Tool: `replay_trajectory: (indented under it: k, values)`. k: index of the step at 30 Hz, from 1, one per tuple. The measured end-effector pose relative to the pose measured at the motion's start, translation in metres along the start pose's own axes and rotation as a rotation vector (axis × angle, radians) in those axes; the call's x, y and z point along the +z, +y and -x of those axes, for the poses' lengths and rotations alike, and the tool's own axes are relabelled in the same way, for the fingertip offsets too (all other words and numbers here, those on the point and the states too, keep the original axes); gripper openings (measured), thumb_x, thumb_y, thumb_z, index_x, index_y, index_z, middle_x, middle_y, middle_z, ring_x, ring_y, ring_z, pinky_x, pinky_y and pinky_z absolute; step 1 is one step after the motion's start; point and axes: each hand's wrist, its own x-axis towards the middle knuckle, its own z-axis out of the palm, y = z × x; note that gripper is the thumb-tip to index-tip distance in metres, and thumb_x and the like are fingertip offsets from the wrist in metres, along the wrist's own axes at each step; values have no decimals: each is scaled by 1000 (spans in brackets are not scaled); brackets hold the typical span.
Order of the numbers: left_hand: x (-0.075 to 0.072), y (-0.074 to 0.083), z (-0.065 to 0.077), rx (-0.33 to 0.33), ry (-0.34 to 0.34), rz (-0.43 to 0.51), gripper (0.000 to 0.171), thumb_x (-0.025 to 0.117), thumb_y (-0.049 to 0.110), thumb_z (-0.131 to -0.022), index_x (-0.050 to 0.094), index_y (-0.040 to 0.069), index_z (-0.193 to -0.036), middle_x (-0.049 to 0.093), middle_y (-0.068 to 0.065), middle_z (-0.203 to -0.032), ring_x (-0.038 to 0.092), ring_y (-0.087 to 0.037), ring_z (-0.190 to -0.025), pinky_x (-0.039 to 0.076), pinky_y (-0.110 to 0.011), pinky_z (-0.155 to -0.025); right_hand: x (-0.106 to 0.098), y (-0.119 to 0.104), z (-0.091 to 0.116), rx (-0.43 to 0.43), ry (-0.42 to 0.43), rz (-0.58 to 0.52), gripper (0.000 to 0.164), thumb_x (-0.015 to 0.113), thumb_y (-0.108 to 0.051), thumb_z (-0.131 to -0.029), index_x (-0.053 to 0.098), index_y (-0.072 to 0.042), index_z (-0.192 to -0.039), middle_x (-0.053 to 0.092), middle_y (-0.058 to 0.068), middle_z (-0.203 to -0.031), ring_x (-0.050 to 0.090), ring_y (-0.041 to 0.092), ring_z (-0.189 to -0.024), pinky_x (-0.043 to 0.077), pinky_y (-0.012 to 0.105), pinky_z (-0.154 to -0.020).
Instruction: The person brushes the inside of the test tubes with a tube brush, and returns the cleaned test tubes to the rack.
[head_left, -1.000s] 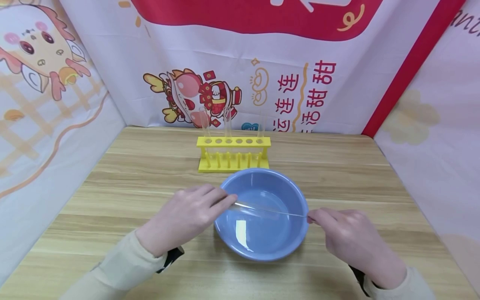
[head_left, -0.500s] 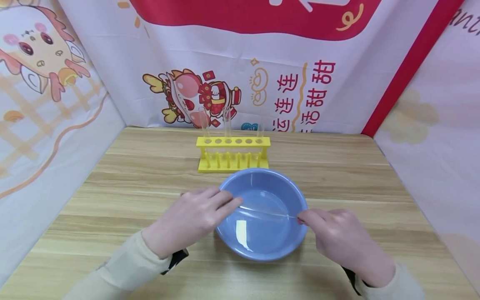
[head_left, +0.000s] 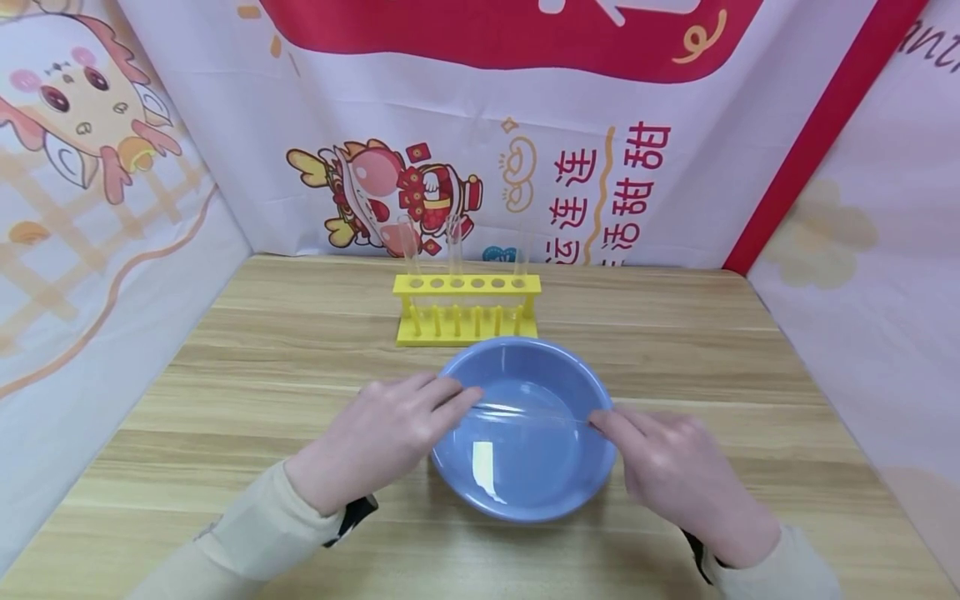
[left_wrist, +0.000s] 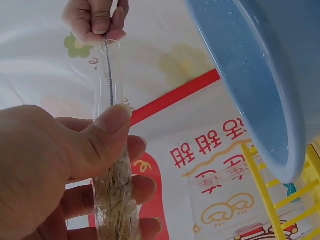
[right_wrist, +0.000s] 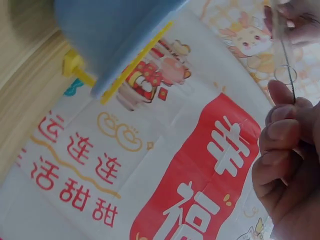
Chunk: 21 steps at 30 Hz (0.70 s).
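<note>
Over the blue basin (head_left: 540, 360), my left hand (head_left: 386, 437) grips a clear glass test tube (left_wrist: 116, 82), thumb on one side and fingers curled round the other. Inside the tube sits a test tube brush (left_wrist: 118, 200), its pale bristles packed behind the glass in the left wrist view. A twisted wire handle comes out of the tube's mouth. My right hand (head_left: 686, 475) pinches that wire (right_wrist: 288, 75) between thumb and fingers, close to the rim of the tube. In the head view the tube lies nearly level across the basin; bristles are too faint to see there.
Behind the basin stands a yellow test tube rack (head_left: 467, 285) with several holes. Clear test tubes (head_left: 455, 242) stand upright in some of them. Water drops cling to the basin's wall. Printed cloth (head_left: 637, 108) hangs round the wooden table (head_left: 247, 350).
My right hand has moved left, bringing the wire's gripped end nearer the tube's mouth. My left hand shifted slightly right early on, then stayed about still. Basin and rack have not moved.
</note>
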Motion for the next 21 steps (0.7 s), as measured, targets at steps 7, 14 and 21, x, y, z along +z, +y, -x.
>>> replay_trajectory:
  k: [7, 14, 21]
  values:
    - [0, -5, 1, -48, -43, 17, 41, 80, 7, -84, 69, 7, -123, 70, -10, -110, 70, -22, -95, 60, -28, -64, 3, 2, -5, -122, 96, 147, 33, 38, 3, -101, 71, 2, -106, 65, 11, -84, 59, 23, -58, 52, 34, -44]
    - [0, -7, 1, -67, -64, 64, 46, 83, 11, -81, 69, 7, -124, 70, -10, -109, 70, -21, -93, 58, -24, -60, 1, 7, -5, -270, 136, 287, 29, 43, 5, -103, 70, 6, -113, 70, 19, -91, 66, 29, -68, 57, 38, -52]
    - [-1, -6, -1, -85, -97, 111, 46, 84, 16, -81, 69, 8, -124, 70, -8, -107, 69, -17, -90, 58, -23, -63, 11, 15, -1, -339, 188, 380, 23, 49, 7, -100, 70, 7, -109, 69, 22, -89, 66, 29, -62, 58, 40, -53]
